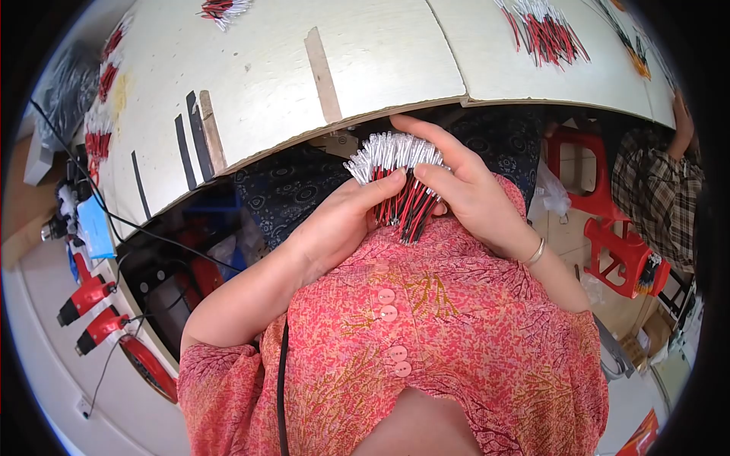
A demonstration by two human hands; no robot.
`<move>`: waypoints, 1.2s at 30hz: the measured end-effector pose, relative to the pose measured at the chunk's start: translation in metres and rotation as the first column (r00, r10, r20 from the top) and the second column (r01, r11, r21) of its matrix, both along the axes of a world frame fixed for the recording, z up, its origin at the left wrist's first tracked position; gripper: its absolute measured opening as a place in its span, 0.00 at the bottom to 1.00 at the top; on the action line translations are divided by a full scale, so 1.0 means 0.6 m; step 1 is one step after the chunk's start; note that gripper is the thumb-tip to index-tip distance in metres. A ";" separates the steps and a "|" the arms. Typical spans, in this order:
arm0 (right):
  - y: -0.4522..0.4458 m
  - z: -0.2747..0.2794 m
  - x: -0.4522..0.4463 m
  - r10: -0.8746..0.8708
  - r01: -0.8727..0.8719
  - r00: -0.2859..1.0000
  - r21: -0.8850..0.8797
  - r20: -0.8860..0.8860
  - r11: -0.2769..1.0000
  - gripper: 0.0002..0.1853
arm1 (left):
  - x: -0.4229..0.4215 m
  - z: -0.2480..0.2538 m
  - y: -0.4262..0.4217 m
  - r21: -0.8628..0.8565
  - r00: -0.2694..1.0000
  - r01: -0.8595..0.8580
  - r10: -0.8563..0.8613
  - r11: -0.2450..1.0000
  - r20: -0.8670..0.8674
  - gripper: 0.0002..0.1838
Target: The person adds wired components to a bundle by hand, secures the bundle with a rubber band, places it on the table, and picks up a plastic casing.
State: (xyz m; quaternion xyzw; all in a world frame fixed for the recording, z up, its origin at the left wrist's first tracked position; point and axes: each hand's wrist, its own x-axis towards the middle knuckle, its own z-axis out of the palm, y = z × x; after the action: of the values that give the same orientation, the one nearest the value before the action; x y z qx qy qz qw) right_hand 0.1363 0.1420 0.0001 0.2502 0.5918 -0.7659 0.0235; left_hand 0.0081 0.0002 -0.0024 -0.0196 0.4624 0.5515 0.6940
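A thick bundle of short red and black wires with white tips [403, 182] is held in front of my chest, just below the table's front edge. My left hand [346, 209] wraps the bundle from the left, its thumb lying across the wires below the white tips. From the right, my right hand [464, 182] grips the same bundle, thumb near the tips and index finger stretched up toward the table edge. The white tips point up and fan out. Some of the fingers are hidden behind the bundle.
More wire bundles [547, 38] lie on the pale table [266, 83], which bears dark tape strips [199, 137]. Red heat guns [99, 327] hang at the left beside a black cable. Red stools [608, 247] and another person's plaid sleeve [658, 197] are at the right.
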 end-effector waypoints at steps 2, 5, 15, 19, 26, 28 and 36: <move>0.000 0.003 0.000 0.002 -0.002 1.000 0.015 0.001 1.000 0.27 | 0.000 0.003 0.000 0.006 1.000 0.003 -0.003 1.000 0.006 0.22; 0.000 -0.002 0.002 0.005 -0.005 1.000 0.008 -0.012 1.000 0.27 | 0.002 0.006 0.000 0.012 1.000 -0.021 0.021 1.000 0.002 0.22; 0.002 -0.006 0.004 0.010 -0.009 0.999 0.031 -0.039 0.999 0.27 | 0.005 0.002 -0.002 0.036 1.000 0.010 -0.009 0.999 -0.027 0.23; -0.001 -0.019 0.004 -0.016 0.018 0.995 0.016 -0.098 1.000 0.27 | 0.004 0.004 -0.002 0.037 0.999 0.007 -0.005 0.999 -0.046 0.23; -0.001 -0.017 0.003 -0.023 0.023 0.996 -0.004 -0.086 1.000 0.25 | 0.003 0.005 -0.001 0.057 0.998 0.014 -0.011 0.998 -0.057 0.23; 0.000 -0.016 0.002 -0.025 0.024 0.997 -0.003 -0.080 1.000 0.25 | 0.001 0.003 -0.002 0.060 0.998 0.042 -0.039 0.997 -0.051 0.23; 0.002 -0.008 0.001 -0.017 0.016 0.999 -0.028 -0.036 0.999 0.24 | 0.001 0.002 0.000 0.076 0.998 0.048 -0.044 0.996 -0.054 0.23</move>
State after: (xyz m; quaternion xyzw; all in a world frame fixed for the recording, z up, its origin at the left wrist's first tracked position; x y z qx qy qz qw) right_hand 0.1372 0.1435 -0.0047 0.2410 0.5793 -0.7786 0.0100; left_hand 0.0086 0.0002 -0.0013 0.0322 0.4590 0.5533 0.6944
